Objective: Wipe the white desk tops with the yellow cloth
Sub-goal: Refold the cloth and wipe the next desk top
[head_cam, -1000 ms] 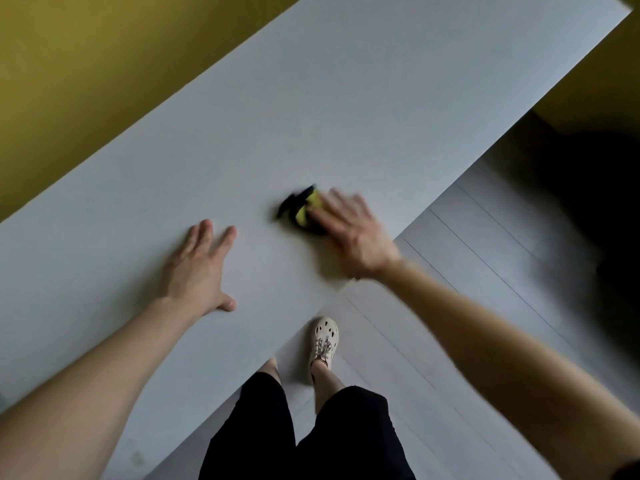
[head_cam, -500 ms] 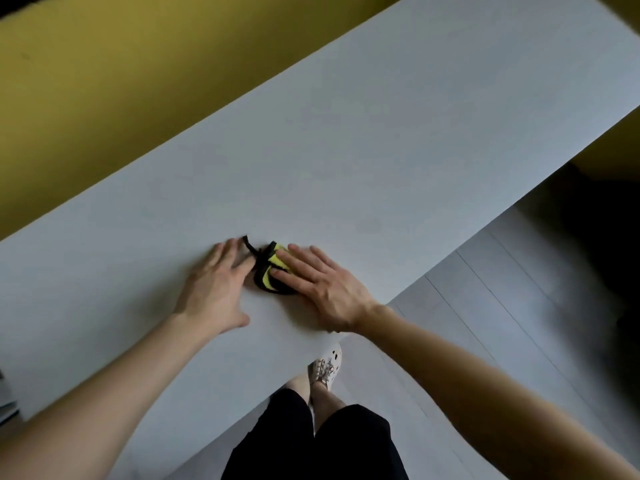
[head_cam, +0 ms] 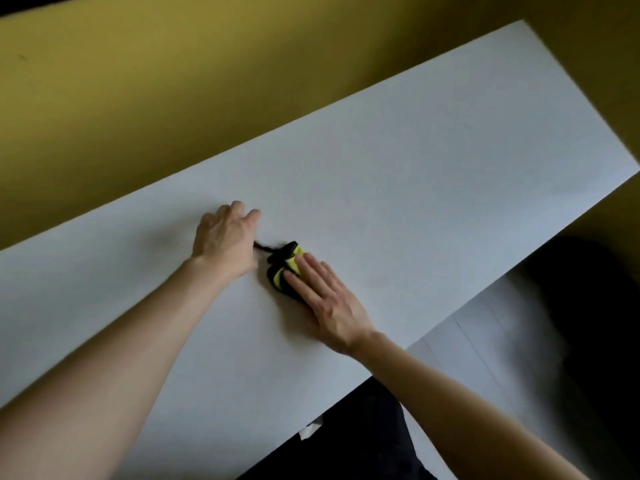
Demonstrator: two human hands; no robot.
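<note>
Fingers [head_cam: 306, 271] of the right hand [head_cam: 329, 303] lay straight and flat on the yellow cloth [head_cam: 290, 264], pressing the bunched, black-edged wad onto the white table [head_cam: 433, 174] near its middle. The left hand [head_cam: 225, 237] rested on the table just beside it, fingers loosely bent and holding nothing, with the cloth's black loop [head_cam: 263, 247] reaching its thumb side. Behind ran a yellow wall [head_cam: 156, 81].

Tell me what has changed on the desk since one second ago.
The right hand slid the yellow cloth leftward across the white desk top, up close to the left hand. Unchanged: the right hand presses flat on the cloth; the left hand rests on the desk.
</note>
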